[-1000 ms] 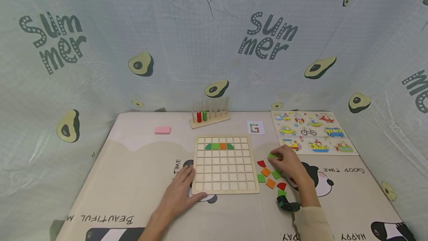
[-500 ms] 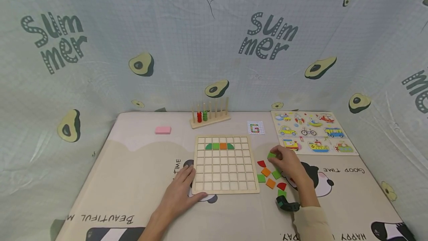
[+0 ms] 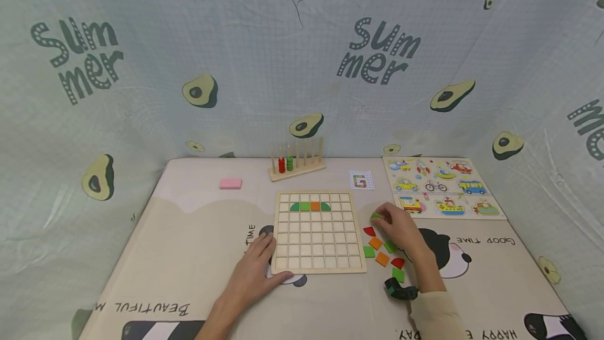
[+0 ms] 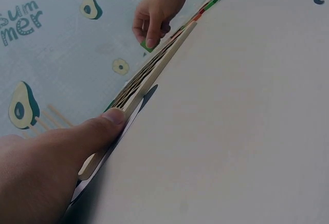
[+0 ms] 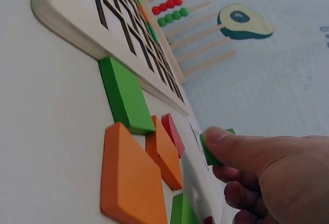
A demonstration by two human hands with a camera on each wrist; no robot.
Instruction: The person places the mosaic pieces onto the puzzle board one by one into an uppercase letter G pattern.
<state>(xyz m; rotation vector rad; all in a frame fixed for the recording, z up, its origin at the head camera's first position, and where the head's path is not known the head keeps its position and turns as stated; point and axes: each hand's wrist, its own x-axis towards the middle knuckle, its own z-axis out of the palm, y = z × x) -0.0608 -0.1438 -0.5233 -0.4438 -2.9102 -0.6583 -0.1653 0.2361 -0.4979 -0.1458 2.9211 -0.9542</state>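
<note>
In the head view my left hand [image 3: 255, 269] rests at the near left corner of a wooden grid board [image 3: 359, 271], fingers extended along its left side. The thumb [image 4: 105, 126] presses the board's near edge in the left wrist view. Right of the board, my right hand [image 3: 401, 227] pinches a green tile [image 5: 208, 152] between thumb and fingers, above the table. The tile's full outline is partly covered. One row of the board holds a green square [image 3: 305, 206], an orange square [image 3: 315, 206] and rounded dark green pieces [image 3: 325, 206] at both ends.
Several loose green, orange [image 3: 382, 259] and red [image 3: 398, 263] tiles lie right of the board. Behind it stand a peg rack [image 3: 297, 171] with red and green beads, a pattern card [image 3: 361, 180] and a pink block [image 3: 230, 183]. A vehicle picture board [image 3: 443, 188] lies far right.
My right hand has moved slightly left, toward the board, with the green tile pinched in it. My left hand has stayed in place at the board's corner.
</note>
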